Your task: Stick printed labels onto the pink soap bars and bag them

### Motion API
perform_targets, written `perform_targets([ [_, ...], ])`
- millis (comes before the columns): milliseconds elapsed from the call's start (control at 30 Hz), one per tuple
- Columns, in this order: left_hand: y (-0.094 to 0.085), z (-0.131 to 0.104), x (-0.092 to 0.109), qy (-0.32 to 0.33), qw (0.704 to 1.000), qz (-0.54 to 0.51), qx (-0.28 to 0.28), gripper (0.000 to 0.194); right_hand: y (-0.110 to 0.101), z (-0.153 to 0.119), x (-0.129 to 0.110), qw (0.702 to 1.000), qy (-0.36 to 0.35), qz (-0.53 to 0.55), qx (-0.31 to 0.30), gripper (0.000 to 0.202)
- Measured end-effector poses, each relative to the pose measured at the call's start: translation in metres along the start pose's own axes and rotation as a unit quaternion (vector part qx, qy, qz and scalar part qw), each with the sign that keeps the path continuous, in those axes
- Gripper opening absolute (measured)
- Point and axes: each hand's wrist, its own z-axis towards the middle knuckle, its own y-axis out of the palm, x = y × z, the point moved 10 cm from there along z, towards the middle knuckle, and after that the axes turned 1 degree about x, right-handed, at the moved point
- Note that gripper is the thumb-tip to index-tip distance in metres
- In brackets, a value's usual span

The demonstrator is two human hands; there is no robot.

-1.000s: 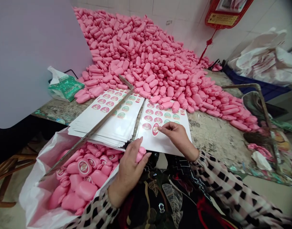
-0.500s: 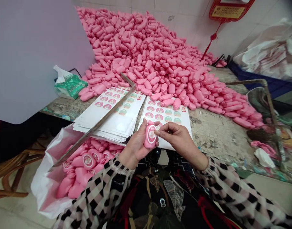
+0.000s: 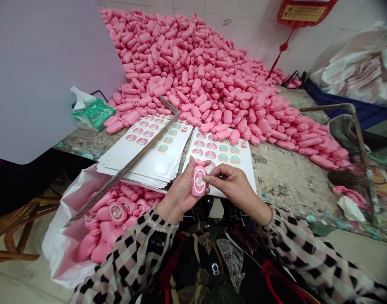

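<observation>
My left hand (image 3: 181,185) is closed around a small pink bottle (image 3: 198,191), holding it upright with its front facing me. On that front sits an oval label (image 3: 198,174) with a white border. My right hand (image 3: 228,181) has curled fingers, and its thumb tip touches the label's right side; whether anything is pinched behind the thumb is hidden. Just beyond my hands lies a sheet of round pink and green stickers (image 3: 244,148). A stack of similar sheets (image 3: 136,162) is to its left, with a metal bar (image 3: 133,161) across it.
A large heap of pink bottles (image 3: 193,71) covers the back of the worn table (image 3: 282,181). At lower left, a white sack (image 3: 58,240) contains labelled bottles. A green tissue pack (image 3: 93,112) stands at left. A bent metal frame (image 3: 359,135) and blue crate (image 3: 348,105) are at right.
My right thumb has shifted slightly left and down across the label. The bottle has turned a little, so more of the label shows. My left hand keeps its hold.
</observation>
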Motion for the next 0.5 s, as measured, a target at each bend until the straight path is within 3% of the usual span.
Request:
perform_targets([
  [200, 0.003, -0.003, 0.002, 0.009, 1.000, 0.018, -0.002, 0.055, -0.002, -0.001, 0.004, 0.998, -0.006, -0.056, 0.012, 0.025],
  [333, 0.000, -0.010, 0.005, 0.046, 0.994, 0.097, 0.029, 0.041, 0.000, -0.007, -0.008, 0.988, -0.031, -0.151, -0.001, 0.023],
  [400, -0.001, -0.013, 0.006, 0.068, 0.988, 0.135, 0.040, 0.039, 0.001, -0.013, -0.019, 0.965, -0.067, -0.253, 0.004, 0.024],
  [500, -0.004, -0.020, 0.010, 0.094, 0.978, 0.182, 0.042, 0.036, -0.004, -0.022, -0.028, 0.907, -0.106, -0.406, 0.039, 0.030],
])
